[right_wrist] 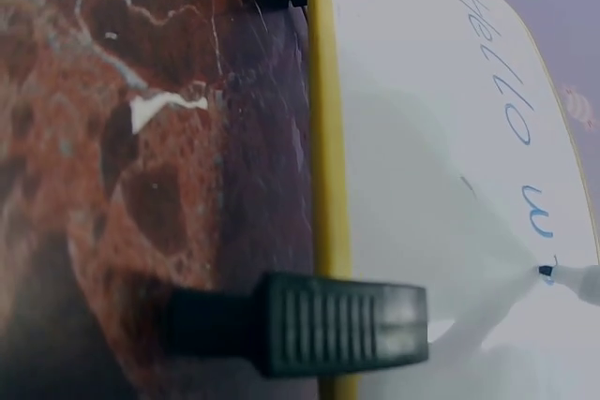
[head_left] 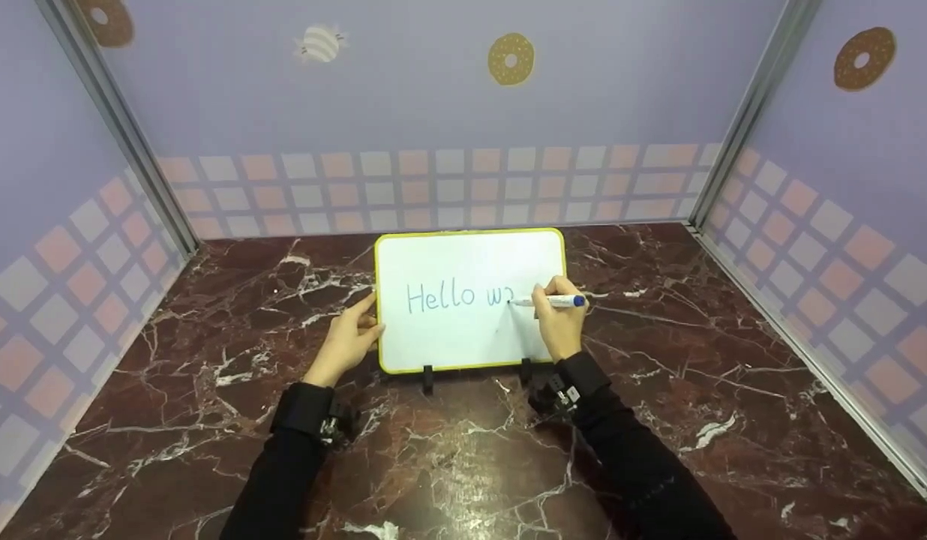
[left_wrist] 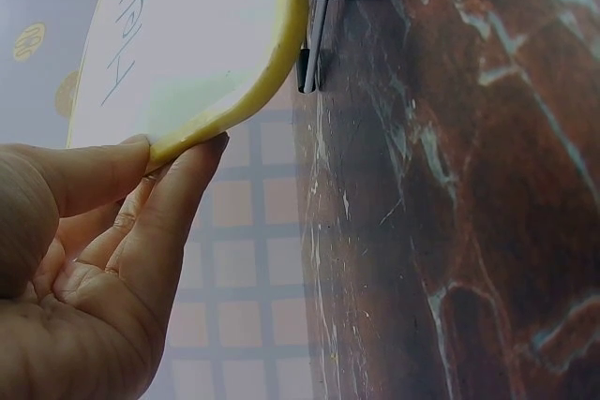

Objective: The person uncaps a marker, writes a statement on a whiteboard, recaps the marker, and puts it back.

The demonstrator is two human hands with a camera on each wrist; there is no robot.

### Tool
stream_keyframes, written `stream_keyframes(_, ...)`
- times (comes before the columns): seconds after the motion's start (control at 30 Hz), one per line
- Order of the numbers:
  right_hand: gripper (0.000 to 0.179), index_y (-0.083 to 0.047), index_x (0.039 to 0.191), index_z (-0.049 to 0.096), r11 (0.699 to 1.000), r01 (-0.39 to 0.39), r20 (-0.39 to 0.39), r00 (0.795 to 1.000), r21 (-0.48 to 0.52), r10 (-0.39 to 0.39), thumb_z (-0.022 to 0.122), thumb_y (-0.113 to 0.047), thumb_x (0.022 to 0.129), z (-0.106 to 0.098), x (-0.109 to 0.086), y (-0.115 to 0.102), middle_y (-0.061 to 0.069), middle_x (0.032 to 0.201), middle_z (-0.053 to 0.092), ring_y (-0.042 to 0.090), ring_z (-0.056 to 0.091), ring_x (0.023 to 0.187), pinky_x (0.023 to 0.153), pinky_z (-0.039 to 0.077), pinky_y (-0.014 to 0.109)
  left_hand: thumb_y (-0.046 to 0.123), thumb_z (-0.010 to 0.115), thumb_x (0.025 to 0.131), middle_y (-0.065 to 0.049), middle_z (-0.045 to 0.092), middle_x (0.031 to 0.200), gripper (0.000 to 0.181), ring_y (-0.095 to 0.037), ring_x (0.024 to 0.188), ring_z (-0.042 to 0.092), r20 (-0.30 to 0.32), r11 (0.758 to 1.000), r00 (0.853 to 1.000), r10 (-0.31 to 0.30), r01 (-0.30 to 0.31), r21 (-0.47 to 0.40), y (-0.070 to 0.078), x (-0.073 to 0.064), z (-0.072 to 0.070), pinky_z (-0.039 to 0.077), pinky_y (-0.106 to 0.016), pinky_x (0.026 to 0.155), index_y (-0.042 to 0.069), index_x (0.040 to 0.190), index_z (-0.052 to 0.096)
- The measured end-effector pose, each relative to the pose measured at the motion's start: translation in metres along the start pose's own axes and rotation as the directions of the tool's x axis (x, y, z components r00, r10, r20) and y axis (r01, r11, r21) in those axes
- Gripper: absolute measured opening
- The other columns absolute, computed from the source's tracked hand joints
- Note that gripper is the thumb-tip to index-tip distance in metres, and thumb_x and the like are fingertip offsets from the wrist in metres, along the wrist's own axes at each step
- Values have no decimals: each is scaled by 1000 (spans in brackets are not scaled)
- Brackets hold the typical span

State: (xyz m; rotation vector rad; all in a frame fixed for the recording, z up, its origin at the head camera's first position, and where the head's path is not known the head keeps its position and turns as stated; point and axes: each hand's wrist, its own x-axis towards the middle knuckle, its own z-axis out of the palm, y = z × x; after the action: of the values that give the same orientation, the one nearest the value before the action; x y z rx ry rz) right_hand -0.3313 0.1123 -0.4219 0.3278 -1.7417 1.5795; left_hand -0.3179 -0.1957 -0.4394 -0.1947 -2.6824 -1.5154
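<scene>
A whiteboard [head_left: 448,341] with a yellow frame leans back, propped on a black stand whose clips [head_left: 427,379] hook over its lower edge. Blue writing reads "Hello w", followed by a partly drawn curved letter. My left hand [head_left: 346,339] pinches the board's left edge, thumb on the front and fingers behind, as the left wrist view shows. My right hand [head_left: 561,322] grips a white marker [head_left: 562,301] with a blue end. In the right wrist view the dark marker tip [right_wrist: 547,272] is right at the unfinished letter; the right hand itself is out of that view.
Dark red marbled tabletop [head_left: 231,442] spreads around the board. Purple walls [head_left: 403,97] with pink and white checks and printed donuts enclose the back and sides. Black wrist cameras [head_left: 332,424] are strapped on both sleeved arms.
</scene>
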Motion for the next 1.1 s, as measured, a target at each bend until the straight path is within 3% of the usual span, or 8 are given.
stream_keyframes(0.23, 29, 14, 64, 46, 1000, -27, 0, 1000, 2, 27, 61, 10, 89, 1, 4, -2, 28, 59, 56, 24, 54, 49, 48, 34, 14, -3, 55, 98, -32, 63, 117, 64, -42, 108, 67, 7, 1000, 1000, -9, 9, -10, -1, 1, 2, 60, -46, 90, 3, 155, 28)
stream_keyframes(0.5, 30, 15, 64, 41, 998, -48, -19, 999, 38, 49, 56, 11, 90, -8, 8, 3, 12, 55, 51, 19, 49, 45, 46, 35, 14, -2, 54, 99, -32, 63, 120, 63, -42, 111, 66, 11, 1000, 1000, -21, 22, -9, -2, 1, 1, 60, -45, 90, 2, 156, 27)
stream_keyframes(0.77, 29, 14, 65, 44, 1000, -17, 16, 1000, 1, 17, 58, 11, 90, -8, 7, 4, 23, 58, 54, 17, 52, 47, 47, 35, 14, -1, 54, 99, -33, 62, 122, 63, -43, 112, 65, 15, 1000, 1000, -17, 17, -22, -4, 0, 1, 60, -45, 90, 3, 156, 27)
stream_keyframes(0.93, 29, 16, 64, 43, 1000, 6, -7, 1000, -10, -6, 58, 13, 88, -8, 8, 1, 19, 60, 53, 19, 51, 46, 46, 34, 13, -3, 55, 98, -33, 63, 119, 63, -43, 110, 66, 8, 1000, 1000, 3, -3, -19, -3, 1, 1, 60, -47, 90, 3, 155, 28)
stream_keyframes(1.1, 31, 13, 61, 37, 999, -29, -10, 1000, -31, 28, 56, 15, 86, -10, 7, 1, 7, 56, 48, 5, 44, 43, 44, 28, 13, -4, 55, 98, -32, 64, 118, 64, -42, 108, 67, 3, 1000, 1000, 4, -4, -16, -1, 0, 1, 61, -45, 89, 4, 156, 29)
